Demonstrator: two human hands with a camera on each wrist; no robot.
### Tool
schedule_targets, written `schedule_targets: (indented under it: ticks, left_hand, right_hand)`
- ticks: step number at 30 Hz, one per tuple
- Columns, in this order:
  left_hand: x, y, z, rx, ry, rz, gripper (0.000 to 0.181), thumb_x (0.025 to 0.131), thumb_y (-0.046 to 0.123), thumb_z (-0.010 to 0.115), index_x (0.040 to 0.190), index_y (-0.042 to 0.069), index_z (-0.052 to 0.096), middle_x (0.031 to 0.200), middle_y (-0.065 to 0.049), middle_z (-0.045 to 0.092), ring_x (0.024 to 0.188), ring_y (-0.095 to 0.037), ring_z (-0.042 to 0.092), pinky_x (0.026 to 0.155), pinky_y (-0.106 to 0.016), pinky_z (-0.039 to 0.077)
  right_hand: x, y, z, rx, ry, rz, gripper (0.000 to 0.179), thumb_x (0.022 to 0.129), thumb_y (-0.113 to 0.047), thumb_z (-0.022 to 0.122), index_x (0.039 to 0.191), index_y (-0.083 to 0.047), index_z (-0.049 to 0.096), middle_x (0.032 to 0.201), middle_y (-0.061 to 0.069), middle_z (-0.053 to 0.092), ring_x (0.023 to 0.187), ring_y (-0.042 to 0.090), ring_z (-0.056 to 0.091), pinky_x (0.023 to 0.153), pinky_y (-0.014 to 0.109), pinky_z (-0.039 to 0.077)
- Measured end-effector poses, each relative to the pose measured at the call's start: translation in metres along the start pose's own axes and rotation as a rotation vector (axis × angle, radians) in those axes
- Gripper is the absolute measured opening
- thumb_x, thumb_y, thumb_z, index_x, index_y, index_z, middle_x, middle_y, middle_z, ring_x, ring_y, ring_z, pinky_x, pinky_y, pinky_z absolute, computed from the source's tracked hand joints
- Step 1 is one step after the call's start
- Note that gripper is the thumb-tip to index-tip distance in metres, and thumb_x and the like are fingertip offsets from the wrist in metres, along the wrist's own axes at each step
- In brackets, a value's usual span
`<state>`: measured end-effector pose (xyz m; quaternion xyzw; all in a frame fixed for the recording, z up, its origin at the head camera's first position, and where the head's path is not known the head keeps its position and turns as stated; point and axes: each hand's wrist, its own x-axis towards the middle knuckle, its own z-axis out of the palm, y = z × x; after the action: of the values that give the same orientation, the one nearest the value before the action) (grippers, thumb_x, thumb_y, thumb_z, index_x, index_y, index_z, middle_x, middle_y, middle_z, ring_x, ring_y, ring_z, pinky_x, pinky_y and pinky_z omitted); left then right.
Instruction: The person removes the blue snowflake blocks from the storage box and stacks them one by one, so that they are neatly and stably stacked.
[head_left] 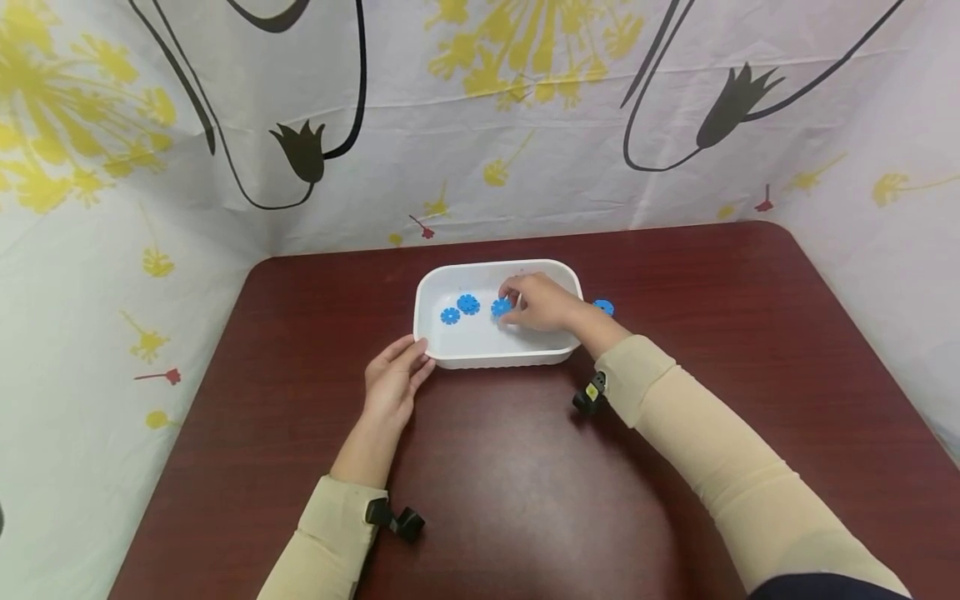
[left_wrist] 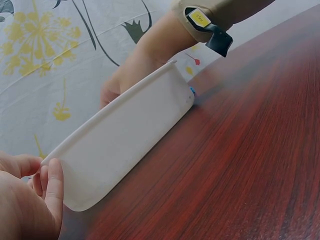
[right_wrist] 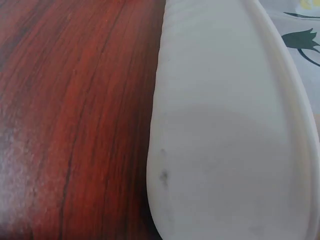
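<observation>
Blue disc (head_left: 500,309) right at the right hand's (head_left: 542,302) fingertips, just off to their left
So we've got that hand looking like it's pinching the disc inside the white tray (head_left: 495,361), long axis running left to right. The other discs (head_left: 450,316) sit farther left, on the side of our left hand (head_left: 393,375), which pinches the rim at the near-left corner.

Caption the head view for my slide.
Left grip holds a white tray; right grip pinches a blue disc inside it.
</observation>
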<state>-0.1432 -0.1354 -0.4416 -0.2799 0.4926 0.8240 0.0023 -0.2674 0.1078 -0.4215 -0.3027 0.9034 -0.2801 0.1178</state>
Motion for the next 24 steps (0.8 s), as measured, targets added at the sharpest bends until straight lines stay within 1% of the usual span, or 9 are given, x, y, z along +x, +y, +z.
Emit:
schedule_targets:
  ticks: [5,8,14,17,18,24]
  left_hand:
    - [0.000,0.000,0.000,0.003,-0.009,0.005,0.040,0.091,0.000,0.072,0.129,-0.003,0.058,0.088,-0.004,0.066,0.074,-0.010,0.065,0.085,-0.027,0.063]
    - [0.000,0.000,0.000,-0.002,-0.010,0.003,0.040,0.091,0.000,0.072,0.128,-0.004,0.058,0.088,-0.004,0.066,0.072,-0.009,0.064,0.084,-0.027,0.063]
    - [0.001,-0.001,0.000,-0.009,-0.010,0.001,0.035,0.091,0.000,0.073,0.124,-0.002,0.059,0.086,-0.004,0.066,0.072,-0.010,0.065,0.083,-0.027,0.063]
    - [0.001,-0.001,0.000,-0.010,-0.005,-0.001,0.031,0.091,0.000,0.073,0.120,0.000,0.061,0.087,-0.004,0.066,0.072,-0.010,0.065,0.083,-0.028,0.063]
    - [0.001,-0.001,0.000,-0.008,-0.003,-0.001,0.030,0.091,0.001,0.074,0.119,0.001,0.061,0.088,-0.004,0.066,0.072,-0.010,0.065,0.083,-0.028,0.063]
    - [0.001,-0.001,0.000,-0.009,-0.002,0.001,0.031,0.091,0.000,0.074,0.119,0.001,0.062,0.086,-0.003,0.067,0.071,-0.009,0.065,0.083,-0.027,0.063]
  right_hand:
    - [-0.004,0.000,-0.005,0.011,0.055,-0.027,0.034,0.088,-0.018,0.081,0.114,0.000,0.068,0.094,0.008,0.067,0.083,0.022,0.060,0.075,0.032,0.053]
    - [-0.007,0.002,-0.009,0.003,0.087,-0.041,0.033,0.088,-0.019,0.081,0.112,-0.001,0.068,0.094,0.007,0.068,0.080,0.021,0.060,0.072,0.031,0.052]
    - [-0.012,0.005,-0.018,0.030,0.165,-0.083,0.031,0.087,-0.017,0.081,0.109,0.000,0.068,0.095,0.011,0.069,0.079,0.022,0.065,0.076,0.035,0.055]
    - [-0.014,0.006,-0.023,0.048,0.185,-0.095,0.032,0.086,-0.016,0.082,0.109,0.001,0.068,0.094,0.012,0.069,0.080,0.022,0.065,0.076,0.035,0.057]
    - [-0.015,0.007,-0.024,0.057,0.191,-0.096,0.032,0.086,-0.015,0.082,0.109,0.002,0.068,0.094,0.012,0.069,0.080,0.022,0.065,0.074,0.035,0.058]
    - [-0.022,0.008,-0.029,0.073,0.219,-0.096,0.031,0.085,-0.013,0.082,0.108,0.002,0.068,0.093,0.012,0.068,0.080,0.023,0.065,0.076,0.039,0.058]
